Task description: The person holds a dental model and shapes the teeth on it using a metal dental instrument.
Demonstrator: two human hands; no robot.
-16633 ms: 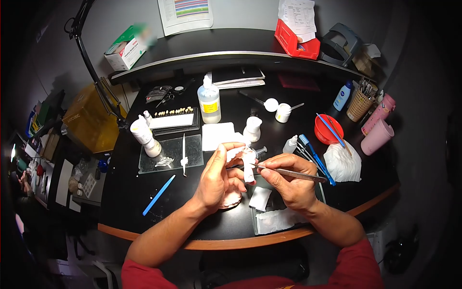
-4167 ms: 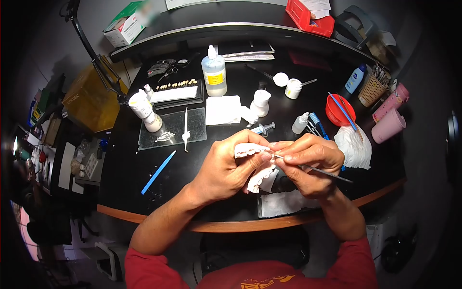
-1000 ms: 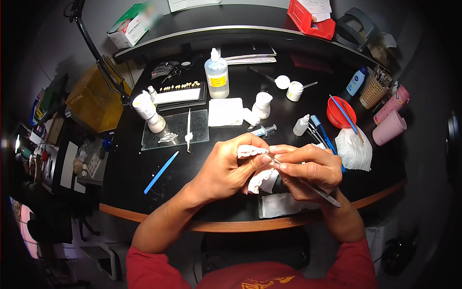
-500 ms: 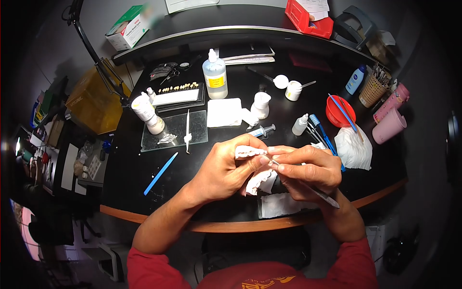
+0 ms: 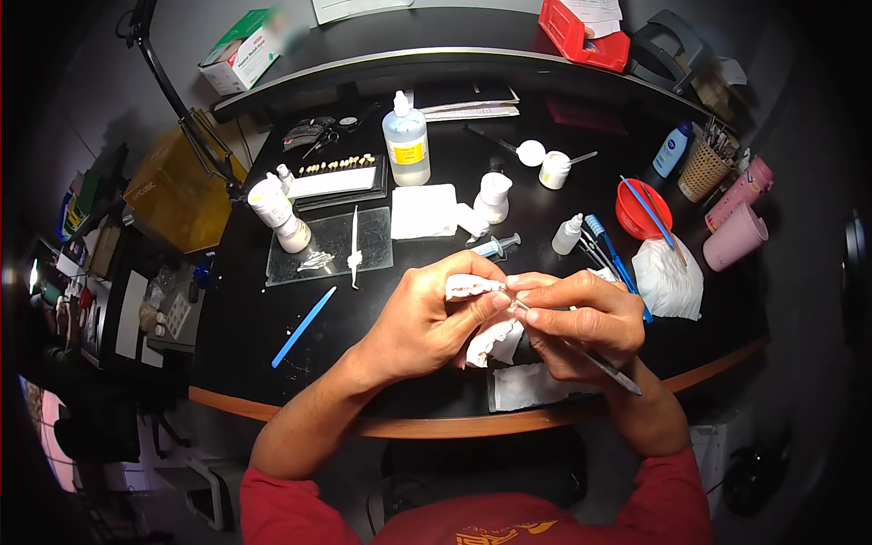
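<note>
My left hand (image 5: 422,318) is closed round a pale dental cast (image 5: 472,287), thumb pressed on it near its right end. My right hand (image 5: 586,318) pinches a thin metal tool (image 5: 604,368), its tip at the cast between the two hands; the fingers hide the exact contact. Just below my fingers shows a second toothed cast piece (image 5: 491,343); whether it joins the first is hidden. Under the hands lies a white tissue (image 5: 536,386) on a glass slab. A syringe (image 5: 493,247) rests behind my hands.
Left are a blue-handled tool (image 5: 303,327), a glass slab (image 5: 377,245) and stacked jars (image 5: 277,213). Behind stand a large bottle (image 5: 406,145) and a shade guide (image 5: 336,180). Right are a dropper bottle (image 5: 567,236), a red bowl (image 5: 631,222), crumpled tissue (image 5: 668,282) and a pink cup (image 5: 734,238).
Compared with the earliest frame, the casts are held lower and both hands are closer together. The right hand's tool handle has swung downward since 4.2 s ago. Over the last second, hardly anything moves.
</note>
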